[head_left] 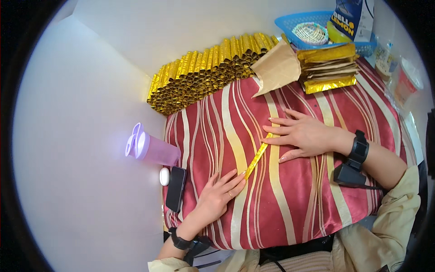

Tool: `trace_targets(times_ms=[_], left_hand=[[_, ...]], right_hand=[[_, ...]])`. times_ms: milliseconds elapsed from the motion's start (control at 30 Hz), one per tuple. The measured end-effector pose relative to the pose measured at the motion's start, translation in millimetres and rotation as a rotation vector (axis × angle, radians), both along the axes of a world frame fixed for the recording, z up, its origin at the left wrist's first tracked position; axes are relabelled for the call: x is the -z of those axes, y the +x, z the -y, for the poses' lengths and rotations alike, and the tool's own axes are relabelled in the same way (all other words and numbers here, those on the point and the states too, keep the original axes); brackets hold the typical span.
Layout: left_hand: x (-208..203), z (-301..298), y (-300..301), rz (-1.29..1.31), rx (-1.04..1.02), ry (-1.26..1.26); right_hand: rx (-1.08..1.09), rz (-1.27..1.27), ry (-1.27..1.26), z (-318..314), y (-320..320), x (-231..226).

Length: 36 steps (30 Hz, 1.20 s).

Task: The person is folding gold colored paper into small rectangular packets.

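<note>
A narrow strip of shiny gold foil paper [257,160] lies at a slant on the red striped cloth [290,222], in front of me. My left hand [215,198] rests flat, fingers stretched out, with its fingertips at the strip's near end. At the far end, the fingertips of my right hand [309,136] touch the strip, and the fingers are spread. Whether the strip is folded or rolled is too small to tell. Beyond my hands lies a creased brown paper sheet [279,69], beside a stack of gold-and-brown papers [328,68].
Many gold foil tubes [204,72] are piled along the back wall. A purple lidded cup [158,148], a dark phone [176,189] and a white oval case [164,177] sit at the left edge. A blue basket [302,19] stands back right, near a plastic-wrapped cup [407,79].
</note>
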<state>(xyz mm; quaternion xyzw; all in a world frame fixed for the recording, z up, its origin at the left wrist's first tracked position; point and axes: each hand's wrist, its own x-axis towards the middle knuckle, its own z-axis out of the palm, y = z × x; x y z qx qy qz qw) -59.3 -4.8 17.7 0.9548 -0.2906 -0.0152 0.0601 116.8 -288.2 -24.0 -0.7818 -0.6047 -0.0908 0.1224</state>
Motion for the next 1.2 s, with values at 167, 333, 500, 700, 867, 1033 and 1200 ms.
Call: trace_targets(times_ms=[167,333,500,700,867,1033,1200], left_hand=[[-14.5,8.3,34.5,-0.038,-0.033,-0.157],[-14.9,46.8,64.4,-0.028,-0.371,-0.254],[2.1,45.2,79.9,-0.155,-0.399,-0.294],[-0.6,72.9,67.5,-0.377,-0.588,-0.693],[9.9,71.8,69.0,-0.356,-0.56,-0.836],[28.3,61.8,67.6,-0.36,-0.393,-1.209],[24.2,54.3,65.3,-0.481,-0.354,-1.261]], right_hand=[[0.065,-0.336,0.062,-2.1,-0.4,-7.9],[0.178,-0.32,0.398,-11.9,1.0,-0.8],[0.18,-0.362,0.375,-16.6,-3.0,-3.4],[0.177,-1.042,0.543,-30.1,-20.0,-5.1],[0.152,-1.129,0.533,-35.6,-30.0,-4.4],[0.157,-1.199,0.544,-35.2,-33.7,-8.9],[0.177,-1.244,0.571,-32.6,-34.8,-11.1]])
